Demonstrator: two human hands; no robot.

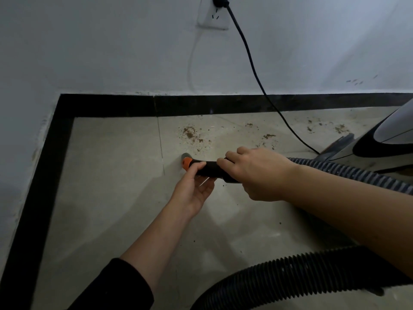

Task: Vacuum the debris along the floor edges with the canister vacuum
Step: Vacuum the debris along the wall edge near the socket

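A pale wall fills the space beyond both hands, and a tiled floor lies beneath them, edged by a black skirting strip that runs along the wall ahead and turns down the side left of the left hand. The canister vacuum sits on the floor to the right of the right hand, and its ribbed hose leads away behind the right wrist and loops under the right forearm. The right hand grasps the black hose handle from above, fingers curled over it. The left hand cups the same handle from below, thumb against it by the orange collar. The grey tip points at the floor just past the left thumb. A power cord drops from a wall socket above the hands. Brown debris lies scattered beyond the hands, near the skirting.
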